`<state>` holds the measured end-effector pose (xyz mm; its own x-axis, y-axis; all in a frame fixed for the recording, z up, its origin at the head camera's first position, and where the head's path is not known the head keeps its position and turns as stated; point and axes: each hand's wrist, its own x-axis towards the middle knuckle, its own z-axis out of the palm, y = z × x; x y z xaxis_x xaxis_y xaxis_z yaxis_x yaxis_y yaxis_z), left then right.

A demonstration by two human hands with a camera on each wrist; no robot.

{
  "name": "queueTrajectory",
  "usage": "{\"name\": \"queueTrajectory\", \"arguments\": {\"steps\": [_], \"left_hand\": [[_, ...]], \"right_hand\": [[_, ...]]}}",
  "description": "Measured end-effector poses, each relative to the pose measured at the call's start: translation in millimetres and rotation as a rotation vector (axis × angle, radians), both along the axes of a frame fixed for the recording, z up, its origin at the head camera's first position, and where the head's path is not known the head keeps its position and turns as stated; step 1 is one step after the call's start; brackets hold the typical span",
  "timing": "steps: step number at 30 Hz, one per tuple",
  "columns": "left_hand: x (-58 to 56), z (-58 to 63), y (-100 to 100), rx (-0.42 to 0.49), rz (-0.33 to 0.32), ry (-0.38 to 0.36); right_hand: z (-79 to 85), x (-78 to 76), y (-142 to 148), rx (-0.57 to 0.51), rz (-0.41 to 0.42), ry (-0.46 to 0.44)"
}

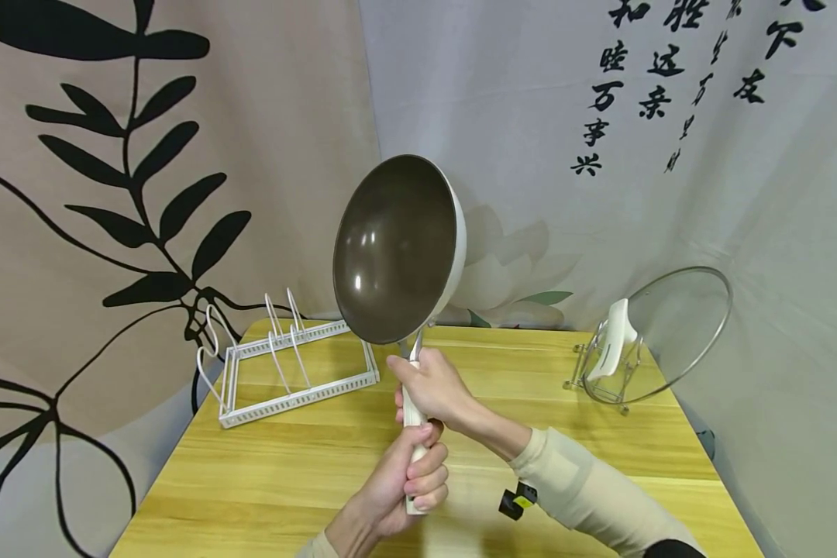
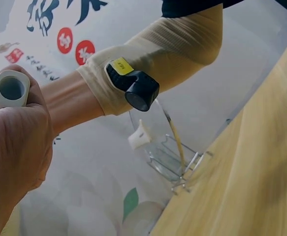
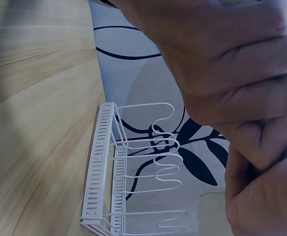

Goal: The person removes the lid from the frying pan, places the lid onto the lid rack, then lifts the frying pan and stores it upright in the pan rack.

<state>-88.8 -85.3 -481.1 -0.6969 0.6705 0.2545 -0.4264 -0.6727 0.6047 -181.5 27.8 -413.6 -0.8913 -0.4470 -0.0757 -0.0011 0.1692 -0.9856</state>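
A wok (image 1: 396,248) with a brown inside and a white outside is held up above the table, its bowl uppermost and its inside turned towards me and a little left. My right hand (image 1: 441,387) grips the white handle (image 1: 411,411) close to the bowl. Lower down, my left hand (image 1: 406,482) wraps its fingers round the handle's end. The hollow handle end (image 2: 10,89) shows in the left wrist view, poking out of the left hand (image 2: 15,147). Part of the wok's pale outside (image 3: 213,214) appears beside the hands in the right wrist view.
A white rack (image 1: 300,399) with upright wire loops stands on the wooden table (image 1: 307,480) at the left. Over at the right, a glass lid (image 1: 690,333) with a white knob leans in a wire stand (image 1: 631,372). Printed cloth (image 1: 286,155) hangs behind the table.
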Motion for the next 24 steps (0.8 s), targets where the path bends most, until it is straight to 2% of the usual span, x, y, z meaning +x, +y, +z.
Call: {"name": "queueTrajectory", "arguments": {"steps": [6, 16, 24], "left_hand": [[-0.6, 2.9, -3, 0.062, -0.013, -0.002], [-1.5, 4.8, -10, 0.125, -0.024, 0.019], [-2.6, 5.9, -16, 0.171, -0.032, 0.012]], "right_hand": [[4.0, -0.8, -6, 0.015, -0.004, -0.005], [8.9, -2.0, -17, 0.060, -0.012, 0.038], [11.1, -4.3, -28, 0.084, -0.008, 0.020]]}}
